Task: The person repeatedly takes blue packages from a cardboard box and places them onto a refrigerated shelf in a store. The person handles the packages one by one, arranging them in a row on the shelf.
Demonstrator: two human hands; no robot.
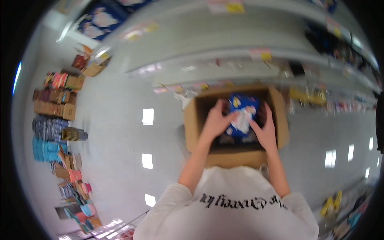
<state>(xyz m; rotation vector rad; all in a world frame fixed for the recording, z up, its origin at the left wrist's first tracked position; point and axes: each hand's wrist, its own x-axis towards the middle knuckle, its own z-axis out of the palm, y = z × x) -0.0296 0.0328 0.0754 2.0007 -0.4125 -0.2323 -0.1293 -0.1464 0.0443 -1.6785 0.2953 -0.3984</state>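
Blue packet [245, 105] gripped between left hand [218, 120] and right hand [265, 132], thumbs on its face, within the open carton's [282, 122] outline. Contents [227, 139] beneath hands shadowed, blurred, partly hidden.

Both arms reach fwd from near side, bare below white sleeves [174, 197]. L forearm [196, 166] slants far & right; R forearm [279, 170] far & slightly left. L hand [217, 121] and R hand [267, 130] face e/o, gripping btwn them, R fingers [268, 112] pointing far, thumbs [231, 117] angled inward.
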